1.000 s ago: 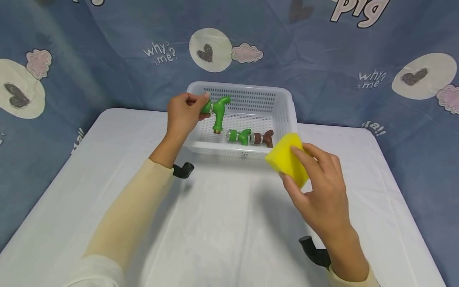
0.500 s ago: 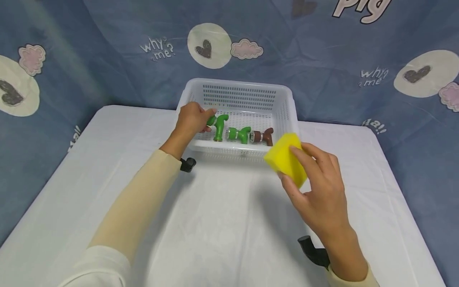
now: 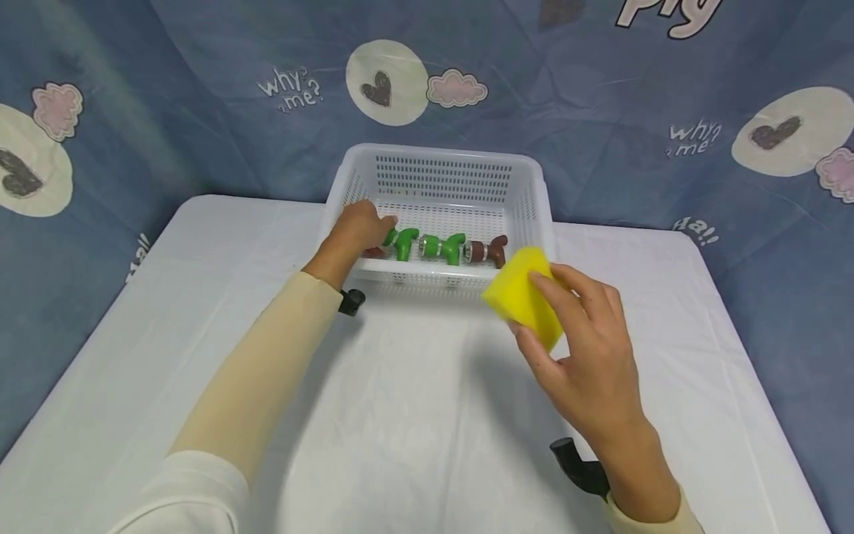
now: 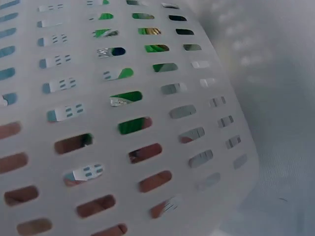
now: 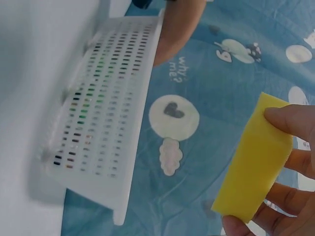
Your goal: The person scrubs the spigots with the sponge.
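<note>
Inside the white plastic basket (image 3: 460, 273), my left hand (image 3: 356, 226) reaches over the left end and holds a green tap (image 3: 404, 243) low near the floor. The thumb lies at the tap's ribbed end; most of the other fingers are hidden. A second green tap (image 3: 443, 248) lies to its right, then a brown tap (image 3: 488, 251). My right hand (image 3: 594, 356) pinches a yellow sponge (image 3: 525, 297) in the air, in front of the basket's right corner. The right wrist view shows thumb and fingers on the sponge's edges. Through the basket wall (image 4: 147, 108), the left wrist view shows bits of green and fingers.
The basket stands at the back of a table with a white cloth (image 3: 400, 415). Behind it hangs a blue printed curtain (image 3: 567, 133). A black curved piece sits at each wrist.
My left hand has lowered the green tap from above the basket down to its floor, in line with the other taps. The right hand with the sponge has shifted slightly left.
</note>
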A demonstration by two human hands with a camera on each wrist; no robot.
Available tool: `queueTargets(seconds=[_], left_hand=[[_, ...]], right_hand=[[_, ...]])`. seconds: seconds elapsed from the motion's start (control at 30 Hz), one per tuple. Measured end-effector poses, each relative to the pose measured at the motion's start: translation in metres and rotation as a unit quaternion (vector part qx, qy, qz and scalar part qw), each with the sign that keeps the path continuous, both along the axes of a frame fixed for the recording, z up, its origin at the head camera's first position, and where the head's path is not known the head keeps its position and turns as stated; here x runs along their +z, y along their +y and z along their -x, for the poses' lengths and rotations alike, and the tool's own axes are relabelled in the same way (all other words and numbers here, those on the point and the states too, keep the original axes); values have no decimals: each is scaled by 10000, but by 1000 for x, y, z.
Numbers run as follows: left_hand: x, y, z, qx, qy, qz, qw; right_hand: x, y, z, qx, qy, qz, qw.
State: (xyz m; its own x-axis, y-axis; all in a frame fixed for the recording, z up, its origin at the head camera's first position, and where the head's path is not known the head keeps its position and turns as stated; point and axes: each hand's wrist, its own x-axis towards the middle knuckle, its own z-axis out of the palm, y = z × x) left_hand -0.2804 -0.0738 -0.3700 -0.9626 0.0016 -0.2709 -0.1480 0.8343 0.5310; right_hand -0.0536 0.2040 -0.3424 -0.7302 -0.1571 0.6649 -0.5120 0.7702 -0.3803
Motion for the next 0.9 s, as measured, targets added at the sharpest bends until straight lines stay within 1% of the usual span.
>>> queueTargets(seconds=[0.13,0.17,0.3,0.43,0.53,0.67,0.77,0.9], left_hand=[[-2,4,1,-86,-89,523,9986],[-2,5,2,-75,-116,599,9981],[-6,7,7,-56,-167,848,9962],[-9,7,10,-77,-100,957,9953],[-10,7,10,-143,22,1182,9929],[-10,7,7,-247,225,1556,9873],[-9,8,6,-305,326,1688,9846],[-6,9,7,-378,465,1891,9801]], right_hand=[[0,-2,-2,117,0,41,9999],[-1,-2,-2,138,7,50,9999],[0,-3,-3,179,-33,-25,9998],[-1,-2,-3,235,-36,-79,9997],[-1,-2,-3,270,-29,-94,9996],[0,-2,-2,244,-41,-128,9996],[0,-1,-2,202,-49,-127,9997],[-1,-1,-2,179,-45,-104,9998]])
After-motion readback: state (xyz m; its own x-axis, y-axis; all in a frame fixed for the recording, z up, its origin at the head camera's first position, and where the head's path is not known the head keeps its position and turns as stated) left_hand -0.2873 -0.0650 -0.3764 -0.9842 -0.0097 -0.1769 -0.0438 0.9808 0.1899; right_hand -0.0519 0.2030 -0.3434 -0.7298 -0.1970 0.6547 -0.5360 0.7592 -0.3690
